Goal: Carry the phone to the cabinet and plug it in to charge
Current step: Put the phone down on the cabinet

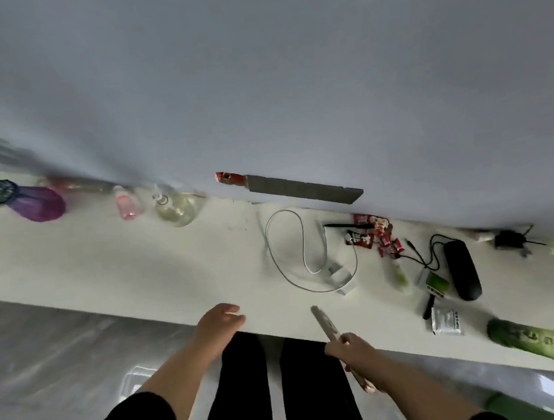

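Observation:
My right hand grips the phone, which I see edge-on, its upper end reaching over the front edge of the white cabinet top. A white charging cable lies coiled on the cabinet just beyond the phone, with its white charger block at the near end of the coil. My left hand hovers at the cabinet's front edge, fingers loosely curled, holding nothing. A grey power strip with a red end is fixed on the wall above the cable.
On the cabinet top stand a purple vase with flowers, a pink bottle and a clear bottle at the left. Snack packets, a black case, a black cord, a white sachet and a green gourd lie at the right.

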`<action>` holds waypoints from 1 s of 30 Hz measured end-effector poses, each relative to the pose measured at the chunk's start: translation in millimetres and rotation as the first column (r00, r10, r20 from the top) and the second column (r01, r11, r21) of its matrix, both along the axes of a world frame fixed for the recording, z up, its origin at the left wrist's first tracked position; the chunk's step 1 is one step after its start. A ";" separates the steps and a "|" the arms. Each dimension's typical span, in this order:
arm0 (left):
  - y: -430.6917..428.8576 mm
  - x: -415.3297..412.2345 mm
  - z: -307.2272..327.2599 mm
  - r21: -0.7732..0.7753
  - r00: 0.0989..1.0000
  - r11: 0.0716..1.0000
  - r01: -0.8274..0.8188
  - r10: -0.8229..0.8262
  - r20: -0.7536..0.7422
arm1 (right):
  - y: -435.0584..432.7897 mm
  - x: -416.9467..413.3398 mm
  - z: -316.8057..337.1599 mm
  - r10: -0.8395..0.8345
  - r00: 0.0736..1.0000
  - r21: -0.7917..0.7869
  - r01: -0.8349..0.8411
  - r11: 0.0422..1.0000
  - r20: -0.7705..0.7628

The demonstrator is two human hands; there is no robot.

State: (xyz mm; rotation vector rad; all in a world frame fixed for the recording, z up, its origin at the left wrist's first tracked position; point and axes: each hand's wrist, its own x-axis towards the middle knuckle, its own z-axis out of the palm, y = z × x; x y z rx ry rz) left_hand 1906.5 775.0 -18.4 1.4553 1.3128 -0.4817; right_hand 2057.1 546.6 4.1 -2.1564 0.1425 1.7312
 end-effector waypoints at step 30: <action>106.0 33.3 -203.4 0.194 0.525 0.488 0.851 -0.798 -0.295 | 142.5 -26.6 -221.1 0.478 0.238 -0.262 -0.595 0.760 0.845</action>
